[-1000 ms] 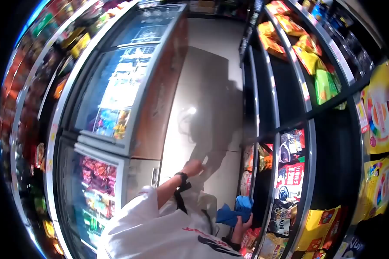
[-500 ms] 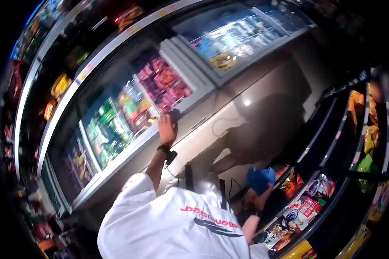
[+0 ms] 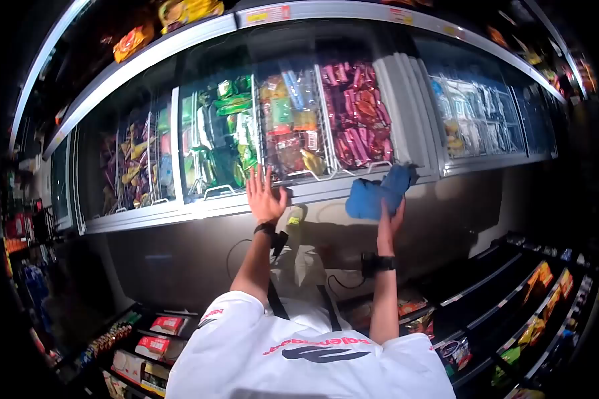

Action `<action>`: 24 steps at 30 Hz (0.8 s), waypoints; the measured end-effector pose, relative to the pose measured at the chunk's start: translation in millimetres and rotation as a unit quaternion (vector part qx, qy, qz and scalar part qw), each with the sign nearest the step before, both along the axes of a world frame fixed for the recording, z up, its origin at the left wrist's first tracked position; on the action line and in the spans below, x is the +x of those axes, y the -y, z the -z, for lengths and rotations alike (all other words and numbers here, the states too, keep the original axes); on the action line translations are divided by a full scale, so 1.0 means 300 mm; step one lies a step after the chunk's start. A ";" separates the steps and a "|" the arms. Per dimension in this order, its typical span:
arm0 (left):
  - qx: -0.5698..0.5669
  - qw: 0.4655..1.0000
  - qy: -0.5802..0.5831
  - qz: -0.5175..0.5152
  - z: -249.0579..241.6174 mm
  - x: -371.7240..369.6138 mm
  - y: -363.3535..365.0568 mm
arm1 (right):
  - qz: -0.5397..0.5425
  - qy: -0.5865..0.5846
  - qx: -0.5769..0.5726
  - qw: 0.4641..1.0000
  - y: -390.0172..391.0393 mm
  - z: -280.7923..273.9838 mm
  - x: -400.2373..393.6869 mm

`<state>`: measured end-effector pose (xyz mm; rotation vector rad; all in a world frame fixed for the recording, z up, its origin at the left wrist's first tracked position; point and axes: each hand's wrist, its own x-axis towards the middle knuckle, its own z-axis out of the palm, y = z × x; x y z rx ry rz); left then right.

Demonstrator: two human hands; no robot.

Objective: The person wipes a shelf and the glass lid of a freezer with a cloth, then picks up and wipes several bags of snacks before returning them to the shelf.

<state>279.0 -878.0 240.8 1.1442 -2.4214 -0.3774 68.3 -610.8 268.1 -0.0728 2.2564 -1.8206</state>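
My left hand [image 3: 265, 201] has its fingers spread on the front rim of a chest freezer [image 3: 140, 218], below the glass top. A blue cloth [image 3: 377, 194] is bunched in my right hand [image 3: 391, 225], with its far end against the same rim further right. Behind the glass, wire baskets hold green packets [image 3: 231, 110], mixed packets [image 3: 289, 110] and pink packets [image 3: 359, 120]. The fingertips of my left hand lie at the lower edge of the glass, near the green packets. Dark bands with small boxes sit on both wrists.
A shelf edge with price labels [image 3: 267, 14] runs above the freezer, with yellow packets [image 3: 192, 12] on it. A second glass section [image 3: 476, 123] lies to the right. Low shelves with red boxes [image 3: 154, 347] and snack bags [image 3: 539, 282] stand on both sides of me.
My view has swung level and squarely faces the freezer. My right hand has brought the blue cloth up from low on the right to the freezer rim. My left hand remains on the rim.
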 end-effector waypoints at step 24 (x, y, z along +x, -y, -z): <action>0.057 0.991 0.042 -0.110 -0.063 0.402 0.291 | -0.398 -0.308 0.169 0.847 0.887 -0.045 0.540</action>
